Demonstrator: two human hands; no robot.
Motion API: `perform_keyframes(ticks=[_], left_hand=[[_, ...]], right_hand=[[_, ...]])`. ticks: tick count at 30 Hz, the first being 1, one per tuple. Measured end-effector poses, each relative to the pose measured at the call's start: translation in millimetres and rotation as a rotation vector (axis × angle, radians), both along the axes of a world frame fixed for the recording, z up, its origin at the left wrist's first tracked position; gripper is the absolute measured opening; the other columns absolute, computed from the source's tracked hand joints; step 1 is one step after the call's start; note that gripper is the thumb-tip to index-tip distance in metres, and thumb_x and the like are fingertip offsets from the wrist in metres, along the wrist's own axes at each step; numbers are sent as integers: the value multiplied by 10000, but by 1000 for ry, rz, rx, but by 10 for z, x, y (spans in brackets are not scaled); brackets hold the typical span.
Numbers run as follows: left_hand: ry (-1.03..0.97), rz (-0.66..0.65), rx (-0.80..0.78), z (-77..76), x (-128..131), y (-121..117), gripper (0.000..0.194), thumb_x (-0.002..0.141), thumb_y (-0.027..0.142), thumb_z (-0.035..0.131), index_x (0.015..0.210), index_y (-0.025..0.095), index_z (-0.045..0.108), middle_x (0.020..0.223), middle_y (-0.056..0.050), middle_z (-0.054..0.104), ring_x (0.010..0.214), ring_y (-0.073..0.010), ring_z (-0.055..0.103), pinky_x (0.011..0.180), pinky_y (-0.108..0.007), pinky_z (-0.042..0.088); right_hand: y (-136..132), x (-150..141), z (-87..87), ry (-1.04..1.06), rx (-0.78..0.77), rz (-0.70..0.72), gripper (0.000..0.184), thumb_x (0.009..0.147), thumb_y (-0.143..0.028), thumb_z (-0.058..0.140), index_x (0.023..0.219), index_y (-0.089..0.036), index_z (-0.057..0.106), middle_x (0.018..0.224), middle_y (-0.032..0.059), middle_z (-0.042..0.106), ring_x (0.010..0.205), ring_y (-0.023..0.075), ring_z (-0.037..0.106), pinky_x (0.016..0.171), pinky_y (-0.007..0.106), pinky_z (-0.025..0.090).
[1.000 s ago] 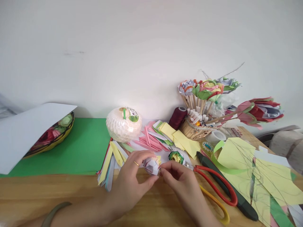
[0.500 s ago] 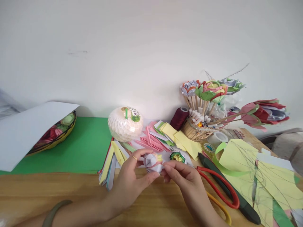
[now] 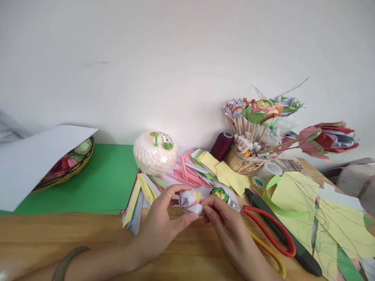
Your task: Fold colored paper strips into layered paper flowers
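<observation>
A small folded paper flower (image 3: 188,200), white with touches of pink and yellow, is held above the front of the wooden table. My left hand (image 3: 166,218) grips it from the left between thumb and fingers. From the right, my right hand (image 3: 224,220) pinches a white paper part at the flower's side. Just behind my right hand lies a green and yellow folded paper flower (image 3: 219,192). Beside that hand are scissors (image 3: 272,220) with red and yellow handles, their blades partly hidden.
Folded paper strips (image 3: 143,197) and yellow paper pieces (image 3: 233,175) lie behind my hands. A wrapped coconut (image 3: 155,154) stands at the back. A basket (image 3: 241,163) holds paper flowers on sticks, near a maroon thread spool (image 3: 222,145). Thin wires lie over yellow sheets (image 3: 301,191) at right.
My right hand has shifted slightly left and turned a little at the flower, showing more of the scissors' pivot. My left hand stays nearly still.
</observation>
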State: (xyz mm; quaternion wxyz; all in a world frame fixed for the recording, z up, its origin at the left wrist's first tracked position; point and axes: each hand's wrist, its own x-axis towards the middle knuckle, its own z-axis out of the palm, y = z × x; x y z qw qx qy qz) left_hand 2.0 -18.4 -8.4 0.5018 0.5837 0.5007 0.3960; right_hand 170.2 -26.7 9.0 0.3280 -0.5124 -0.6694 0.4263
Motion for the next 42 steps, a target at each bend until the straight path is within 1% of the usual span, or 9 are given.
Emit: perform_keyframes(ticks=[3, 7, 12, 15, 19, 29, 37, 39, 42], left_hand=[[-1, -11, 3, 13, -8, 7, 379, 736, 355, 651, 1077, 247, 526, 1042, -29, 615, 998, -213, 541, 890, -344, 428], [-12, -42, 1, 9, -13, 5, 378, 738, 352, 652, 1080, 255, 522, 1061, -29, 611, 994, -213, 554, 898, -354, 426], [-9, -53, -13, -4, -14, 2, 390, 726, 356, 661, 1073, 238, 530, 1075, -53, 605, 1016, -239, 548, 922, -401, 412], [-37, -65, -23, -1, -22, 9, 398, 731, 361, 656, 1080, 232, 514, 1078, -54, 601, 1016, -232, 550, 925, -397, 414], [-44, -87, -34, 6, -37, 12, 399, 730, 360, 660, 1079, 234, 513, 1068, -51, 607, 1016, -231, 555, 918, -388, 419], [-57, -128, -27, 24, -23, 14, 374, 719, 337, 674, 1052, 241, 535, 1032, -43, 621, 991, -233, 572, 897, -378, 436], [-71, -186, -18, 25, -25, 16, 389, 720, 333, 674, 1066, 224, 533, 1069, -51, 589, 1000, -222, 565, 908, -363, 433], [-97, -187, -44, 31, -28, 21, 383, 729, 340, 665, 1068, 227, 528, 1057, -48, 601, 996, -221, 570, 902, -362, 436], [-146, -176, -102, 40, -38, 26, 374, 742, 354, 650, 1074, 238, 522, 1038, -41, 623, 999, -224, 576, 889, -362, 442]], right_hand=[[20, 55, 60, 17, -33, 66, 242, 930, -319, 375, 790, -196, 530, 714, -5, 505, 683, 136, 483, 631, 225, 392], [53, 107, 128, 72, -113, 110, 217, 889, -353, 480, 773, -188, 559, 703, -7, 514, 675, 130, 480, 612, 217, 392], [78, 134, 167, 123, -195, 120, 263, 857, -390, 520, 761, -169, 626, 676, 8, 557, 659, 134, 513, 600, 221, 417], [90, 148, 173, 214, -275, 109, 288, 819, -432, 560, 781, -165, 661, 689, 14, 589, 644, 128, 529, 587, 217, 438], [111, 159, 179, 304, -351, 120, 293, 765, -433, 626, 775, -153, 711, 679, 22, 621, 615, 114, 528, 555, 206, 444], [133, 162, 169, 322, -445, 21, 266, 614, -406, 762, 632, -142, 738, 573, 19, 643, 468, 70, 490, 466, 190, 434], [135, 148, 93, 383, -554, -42, 243, 463, -294, 855, 558, -129, 704, 481, -30, 590, 415, 50, 491, 432, 160, 418], [128, 162, 109, 392, -530, -20, 237, 535, -333, 824, 596, -131, 715, 511, -19, 613, 431, 52, 508, 456, 165, 432], [121, 197, 152, 398, -473, 84, 262, 743, -381, 679, 673, -135, 736, 605, 20, 670, 511, 64, 565, 543, 172, 462]])
